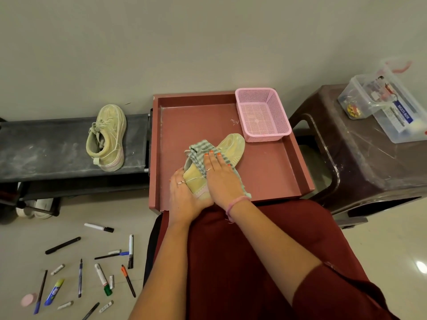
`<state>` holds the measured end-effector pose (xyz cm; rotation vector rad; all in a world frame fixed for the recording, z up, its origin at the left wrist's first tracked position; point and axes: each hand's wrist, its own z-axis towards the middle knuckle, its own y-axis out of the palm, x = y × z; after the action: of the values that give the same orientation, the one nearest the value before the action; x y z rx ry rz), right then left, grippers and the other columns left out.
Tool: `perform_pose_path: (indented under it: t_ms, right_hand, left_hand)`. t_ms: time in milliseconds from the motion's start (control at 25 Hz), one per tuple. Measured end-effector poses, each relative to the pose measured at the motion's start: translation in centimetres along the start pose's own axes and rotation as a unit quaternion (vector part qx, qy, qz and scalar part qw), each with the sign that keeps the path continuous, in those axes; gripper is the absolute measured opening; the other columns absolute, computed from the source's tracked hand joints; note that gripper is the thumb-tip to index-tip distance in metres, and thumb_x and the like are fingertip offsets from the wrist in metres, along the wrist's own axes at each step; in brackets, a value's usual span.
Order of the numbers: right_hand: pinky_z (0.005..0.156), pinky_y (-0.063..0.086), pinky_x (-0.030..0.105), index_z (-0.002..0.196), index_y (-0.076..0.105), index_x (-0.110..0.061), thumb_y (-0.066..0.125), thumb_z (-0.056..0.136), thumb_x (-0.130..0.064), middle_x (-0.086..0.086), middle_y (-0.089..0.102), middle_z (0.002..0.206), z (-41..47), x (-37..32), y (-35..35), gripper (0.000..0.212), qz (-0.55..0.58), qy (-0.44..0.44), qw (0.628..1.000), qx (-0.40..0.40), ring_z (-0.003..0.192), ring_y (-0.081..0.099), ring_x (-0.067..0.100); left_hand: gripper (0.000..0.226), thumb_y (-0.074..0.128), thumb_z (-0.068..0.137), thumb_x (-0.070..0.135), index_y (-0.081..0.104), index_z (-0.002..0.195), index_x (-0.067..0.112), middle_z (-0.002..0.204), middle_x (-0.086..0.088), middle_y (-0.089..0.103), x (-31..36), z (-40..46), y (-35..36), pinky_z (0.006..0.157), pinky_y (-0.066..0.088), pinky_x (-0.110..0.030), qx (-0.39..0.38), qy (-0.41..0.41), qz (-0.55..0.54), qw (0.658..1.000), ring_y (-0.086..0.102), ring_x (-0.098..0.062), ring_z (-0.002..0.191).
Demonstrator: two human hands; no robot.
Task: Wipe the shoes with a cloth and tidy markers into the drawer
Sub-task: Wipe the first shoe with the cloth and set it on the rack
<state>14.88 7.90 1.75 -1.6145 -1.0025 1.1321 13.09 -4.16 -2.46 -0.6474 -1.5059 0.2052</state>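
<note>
Nearest the lens, two bare forearms reach forward over a dark red lap to the open reddish drawer (272, 167), the biggest thing in play. One pale green shoe (232, 146) lies on its floor, toe pointing away to the right. At the drawer's far right corner stands a pink mesh basket (263, 113); as far as I can see it holds nothing. Left of the drawer runs a dark shelf (46, 146) with the second shoe (107, 137) lying on its side, streaked and apparently not yet wiped.

On the right a brown stool (369, 158) carries a clear plastic box (379, 100) with its lid ajar, full of small bits I cannot make out.

The left hand (184, 195) cups the heel of the shoe in the drawer, fingers curled round it to steady it. The right hand (219, 174) lies flat, fingers straight, pressing a green-striped cloth (199, 150) onto the upper.

By my reckoning the job is early: the first shoe is mid-wipe, the other waits, and no marker has reached the drawer. The markers (101, 278) lie scattered on the floor at lower left among loose caps, with a small pink round thing (28, 299).
</note>
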Motion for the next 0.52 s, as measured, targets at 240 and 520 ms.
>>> perform_pose_path:
  t_ms: [240,520]
  right_hand:
    - [0.12,0.015,0.04,0.152,-0.004,-0.011,0.022,0.096,-0.007,0.007,-0.008,0.161,-3.8,0.4,2.3,0.062,-0.048,-0.094,0.994,-0.01,0.148,-0.003,0.026]
    - [0.121,0.012,0.04,0.152,0.0,-0.008,0.029,0.095,0.0,0.008,-0.003,0.161,0.1,2.6,-0.6,0.064,-0.011,0.024,1.0,0.017,0.148,-0.005,0.031]
  left_hand:
    - [0.094,0.079,0.065,0.042,0.036,0.144,0.014,0.137,-0.004,0.039,-0.2,0.0,0.1,0.109,0.036,-0.035,-0.008,0.033,0.045,0.998,0.037,-0.015,0.127]
    - [0.115,0.09,0.055,0.035,0.027,0.149,0.014,0.14,-0.01,0.035,0.2,-0.4,0.2,0.107,0.037,-0.038,0.0,0.063,0.06,0.996,0.038,-0.025,0.129]
